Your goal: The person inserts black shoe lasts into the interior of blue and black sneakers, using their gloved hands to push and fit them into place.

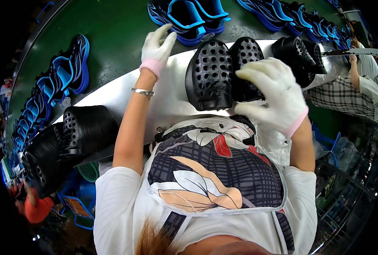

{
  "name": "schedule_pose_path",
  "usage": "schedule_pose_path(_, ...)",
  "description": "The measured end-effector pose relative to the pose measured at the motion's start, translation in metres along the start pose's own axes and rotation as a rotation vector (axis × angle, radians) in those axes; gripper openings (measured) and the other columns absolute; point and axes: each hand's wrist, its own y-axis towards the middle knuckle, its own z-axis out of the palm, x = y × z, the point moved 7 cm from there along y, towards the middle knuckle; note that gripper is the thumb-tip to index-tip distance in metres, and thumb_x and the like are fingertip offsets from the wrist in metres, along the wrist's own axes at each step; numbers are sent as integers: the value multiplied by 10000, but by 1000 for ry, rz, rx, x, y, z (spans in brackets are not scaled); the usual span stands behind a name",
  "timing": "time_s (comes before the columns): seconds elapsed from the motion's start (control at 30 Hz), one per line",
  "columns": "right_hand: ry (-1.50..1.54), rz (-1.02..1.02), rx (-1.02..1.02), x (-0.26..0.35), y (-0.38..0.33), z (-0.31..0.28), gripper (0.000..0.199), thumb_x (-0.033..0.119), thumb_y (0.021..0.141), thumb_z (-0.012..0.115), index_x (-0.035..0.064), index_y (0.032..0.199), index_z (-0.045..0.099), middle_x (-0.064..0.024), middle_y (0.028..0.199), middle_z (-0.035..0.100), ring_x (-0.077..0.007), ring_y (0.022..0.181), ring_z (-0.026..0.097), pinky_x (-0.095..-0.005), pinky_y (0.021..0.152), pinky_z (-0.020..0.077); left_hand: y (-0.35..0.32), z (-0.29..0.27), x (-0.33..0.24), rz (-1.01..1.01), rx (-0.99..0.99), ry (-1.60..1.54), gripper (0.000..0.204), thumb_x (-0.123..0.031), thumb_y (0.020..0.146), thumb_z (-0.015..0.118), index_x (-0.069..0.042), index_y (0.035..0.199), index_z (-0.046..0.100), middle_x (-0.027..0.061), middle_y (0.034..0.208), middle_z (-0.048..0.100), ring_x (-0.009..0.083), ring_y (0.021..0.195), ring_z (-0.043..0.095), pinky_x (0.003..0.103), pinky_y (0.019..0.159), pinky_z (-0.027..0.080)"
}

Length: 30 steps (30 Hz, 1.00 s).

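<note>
Two black perforated clogs [223,74] on steel shelf [112,95] | right hand [274,93] curled gripping one | left hand [156,46] open, empty, beyond shelf edge | loose grip risks drop.

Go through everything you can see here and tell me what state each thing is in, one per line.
Left hand: gloved, open, reaching toward the green conveyor belt, holding nothing.
Right hand: gloved, fingers resting on the right one of two black perforated moulded shoes.
Left black perforated shoe: lying on the silver metal shelf, untouched.
Blue-and-black sneakers: sitting on the belt, paired.
Stacked black shoes: piled at the shelf's left end.
</note>
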Motion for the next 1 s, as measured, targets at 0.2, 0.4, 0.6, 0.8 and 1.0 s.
schedule_pose_path(0.2,-34,-19,-39,5,5,24,579,395,595,819,91,1053,637,-61,1074,603,-285,1049,562,-468,1011,396,-15,-5,-4,-110,40,-73,345,-294,921,637,-78,1187,683,123,1112,597,194,971,659,281,775,547)
schedule_pose_path(0.4,-17,-76,-27,4,14,25,547,355,566,819,69,988,619,-87,1028,593,-300,1019,563,-451,987,412,-23,2,-16,-104,82,-156,329,-275,928,632,-70,1178,687,87,1067,596,154,904,649,259,717,550)
schedule_pose_path(0.6,75,-49,13,4,16,-4,523,274,543,812,66,972,596,-111,1043,593,-336,1012,560,-451,933,434,-30,-4,-49,-127,145,-311,386,-275,989,564,-13,1268,610,74,1071,587,128,902,630,254,768,533)
schedule_pose_path(0.8,196,-165,-80,23,50,-26,584,242,570,829,56,1080,614,-111,1115,608,-321,1012,582,-407,873,483,-53,12,-114,-365,523,-1236,793,-635,950,457,9,1411,415,179,1225,605,243,1068,640,398,951,532)
schedule_pose_path(1.0,512,154,134,-2,72,6,550,260,753,746,-1,1208,583,-170,1098,620,-333,940,634,-382,818,520,-36,7,-99,-322,332,-1411,538,-408,989,485,9,1328,505,173,1119,652,247,999,660,393,900,553)
